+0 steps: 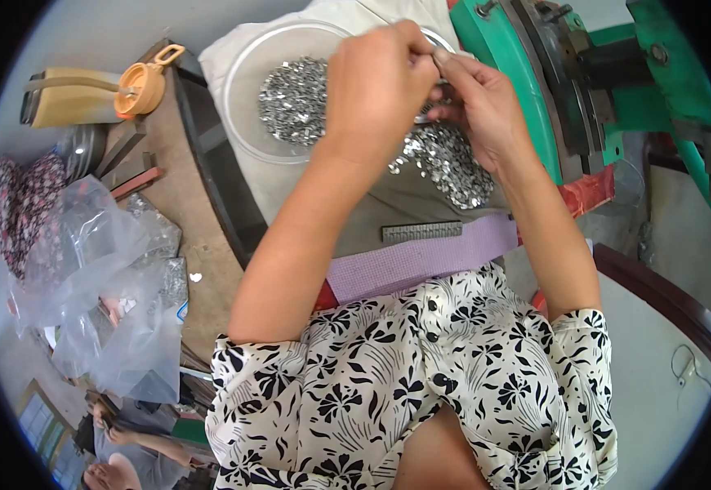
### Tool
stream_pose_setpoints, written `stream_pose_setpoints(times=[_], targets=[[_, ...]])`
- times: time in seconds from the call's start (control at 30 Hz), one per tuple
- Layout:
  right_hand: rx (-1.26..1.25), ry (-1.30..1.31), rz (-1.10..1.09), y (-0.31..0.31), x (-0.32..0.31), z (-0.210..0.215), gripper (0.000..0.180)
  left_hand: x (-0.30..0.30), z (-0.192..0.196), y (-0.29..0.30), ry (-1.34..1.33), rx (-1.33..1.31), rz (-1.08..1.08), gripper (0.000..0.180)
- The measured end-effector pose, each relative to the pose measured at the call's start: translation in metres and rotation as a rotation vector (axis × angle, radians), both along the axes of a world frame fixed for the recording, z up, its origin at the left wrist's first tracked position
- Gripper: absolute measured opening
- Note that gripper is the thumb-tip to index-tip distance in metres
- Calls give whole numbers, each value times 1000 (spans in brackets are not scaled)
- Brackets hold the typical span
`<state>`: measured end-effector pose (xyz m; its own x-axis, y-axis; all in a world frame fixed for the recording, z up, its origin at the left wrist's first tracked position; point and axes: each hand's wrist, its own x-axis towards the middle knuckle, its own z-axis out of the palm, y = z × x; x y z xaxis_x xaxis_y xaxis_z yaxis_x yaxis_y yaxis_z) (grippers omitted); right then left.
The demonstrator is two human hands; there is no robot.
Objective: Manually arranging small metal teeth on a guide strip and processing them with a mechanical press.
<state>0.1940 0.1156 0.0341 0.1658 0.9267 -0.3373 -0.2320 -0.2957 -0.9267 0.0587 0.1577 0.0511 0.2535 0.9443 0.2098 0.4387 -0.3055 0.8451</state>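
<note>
My left hand [378, 88] is closed, its back turned up and its fingers curled out of sight. Its fingertips meet those of my right hand [486, 102], where thumb and forefinger press together. Whatever lies between them is too small or hidden to name. Behind my left wrist, a clear round plastic tub [241, 114] holds many small shiny metal pieces [292, 100]. A loose heap of similar metal pieces [457, 167] lies on the cloth below my right hand. Part of another round container shows behind both hands. Nearer me rests a dark toothed metal strip [421, 232].
A green machine [535, 106] stands close at the right. Purple woven padding [429, 257] lines the near edge. On the left are a wooden bench [196, 188], a yellow bottle with an orange lid [141, 88] and clear plastic bags [102, 269]. Another person [135, 445] sits at lower left.
</note>
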Motion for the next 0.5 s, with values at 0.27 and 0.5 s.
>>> stream_pose_setpoints(times=[0.27, 0.5], targets=[[-31, 206, 33, 6, 13, -2, 29, -9, -15, 1, -415, -308, -78, 13], [44, -77, 27, 11, 4, -1, 27, -9, -4, -10, 51, -25, 39, 14]])
